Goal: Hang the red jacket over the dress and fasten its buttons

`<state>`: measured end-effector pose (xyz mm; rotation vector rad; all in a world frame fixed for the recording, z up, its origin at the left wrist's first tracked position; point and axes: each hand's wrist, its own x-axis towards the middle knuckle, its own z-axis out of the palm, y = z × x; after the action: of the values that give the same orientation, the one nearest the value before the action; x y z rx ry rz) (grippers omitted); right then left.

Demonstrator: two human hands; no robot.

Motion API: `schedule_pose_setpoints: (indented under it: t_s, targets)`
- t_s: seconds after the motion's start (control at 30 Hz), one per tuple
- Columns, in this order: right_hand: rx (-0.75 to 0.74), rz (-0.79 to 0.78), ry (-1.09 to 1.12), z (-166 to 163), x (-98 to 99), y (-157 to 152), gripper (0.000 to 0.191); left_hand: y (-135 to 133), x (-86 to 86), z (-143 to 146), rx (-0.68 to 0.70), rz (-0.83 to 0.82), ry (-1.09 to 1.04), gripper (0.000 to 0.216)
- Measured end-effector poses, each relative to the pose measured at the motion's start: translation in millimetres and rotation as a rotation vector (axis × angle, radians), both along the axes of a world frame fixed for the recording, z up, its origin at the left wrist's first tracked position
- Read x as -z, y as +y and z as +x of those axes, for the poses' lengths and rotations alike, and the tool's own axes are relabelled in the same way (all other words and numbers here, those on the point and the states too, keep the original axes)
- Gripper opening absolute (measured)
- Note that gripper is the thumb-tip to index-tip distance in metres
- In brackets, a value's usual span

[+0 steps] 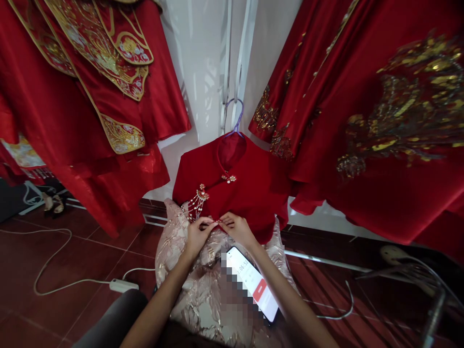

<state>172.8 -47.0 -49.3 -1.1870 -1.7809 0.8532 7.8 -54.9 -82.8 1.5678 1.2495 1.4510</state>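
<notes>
A red stand-collared top [250, 193] hangs in front of me on a purple hanger [237, 123]. It carries a beaded flower clasp [229, 179] below the collar and a beaded tassel ornament [199, 195] at its left side. Near the lower front edge, my left hand [197, 235] pinches the top with thumb and forefinger. My right hand [239, 229] meets it there, its fingers also pinched on the same spot. A small beaded detail shows between the fingertips, too small to make out. Pale pink patterned fabric [195, 299] spreads under my forearms.
A lit phone [250, 282] lies on the pink fabric under my right forearm. Red embroidered garments [87, 106] hang at left, and a red sequined one [391, 183] at right. On the tiled floor are a white cable with an adapter [123, 285] and a metal-legged stand [435, 309].
</notes>
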Motion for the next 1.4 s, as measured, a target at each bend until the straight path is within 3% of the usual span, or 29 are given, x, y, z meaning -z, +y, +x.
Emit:
schedule_pose_setpoints:
  t_s: [0.3,0.47,0.7,0.83,0.93,1.13,1.4]
  targets:
    - [-0.03,0.0,-0.019,3,-1.8,0,0.019,1,-5.9,0,0.082,-0.033,-0.048,0.021]
    - [-0.136,-0.043,-0.012,10,-16.5,-2,0.023,-1,-18.4,1,0.184,-0.061,-0.076,0.022]
    - [-0.212,-0.105,-0.077,21,-43.3,-12,0.021,28,-53.0,3,0.033,-0.113,-0.445,0.04]
    - [-0.224,-0.138,-0.093,24,-47.9,-13,0.02,44,-66.4,1,0.106,-0.217,-0.669,0.042]
    - [-0.231,-0.137,-0.093,24,-49.2,-15,0.019,46,-69.4,-1,0.175,-0.273,-0.706,0.036]
    - [-0.249,-0.108,-0.093,22,-55.9,-19,0.018,47,-75.2,7,0.012,-0.28,-0.709,0.027]
    - [-0.231,-0.099,-0.089,34,-67.4,-19,0.022,48,-82.5,9,0.04,-0.308,-0.723,0.03]
